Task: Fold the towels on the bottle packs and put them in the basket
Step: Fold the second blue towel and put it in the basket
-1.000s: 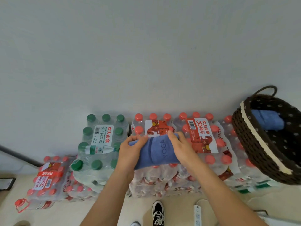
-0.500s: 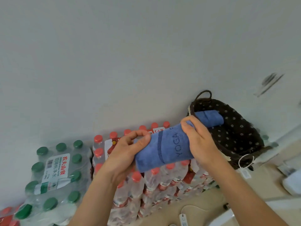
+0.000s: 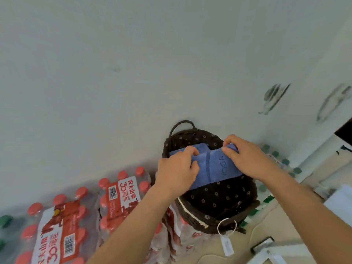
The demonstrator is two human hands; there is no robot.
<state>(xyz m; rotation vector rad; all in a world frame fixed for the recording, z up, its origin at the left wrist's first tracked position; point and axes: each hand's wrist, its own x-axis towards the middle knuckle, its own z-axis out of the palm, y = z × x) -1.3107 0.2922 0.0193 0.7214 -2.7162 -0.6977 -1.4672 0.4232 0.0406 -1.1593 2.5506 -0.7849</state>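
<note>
Head view: the left hand [image 3: 176, 171] gripped the near-left end of the folded blue towel [image 3: 219, 168], fingers curled over its upper edge. The right hand [image 3: 247, 159] pinched the towel's far-right corner between thumb and curled fingers. The towel, lettered "YOGA", lay flat between the two hands across the mouth of the dark woven basket [image 3: 219, 199], over its dotted lining; whether it touched the lining could not be told. A second blue towel [image 3: 202, 146] lay inside the basket, just behind the held one and partly hidden by it. The basket's loop handle [image 3: 182, 123] stood against the pale wall [image 3: 114, 73], and a white tag [image 3: 227, 245] hung from the near rim. Red-capped bottle packs [image 3: 118, 193] lay to the basket's left, green-capped bottles [image 3: 285, 161] to its right.
</note>
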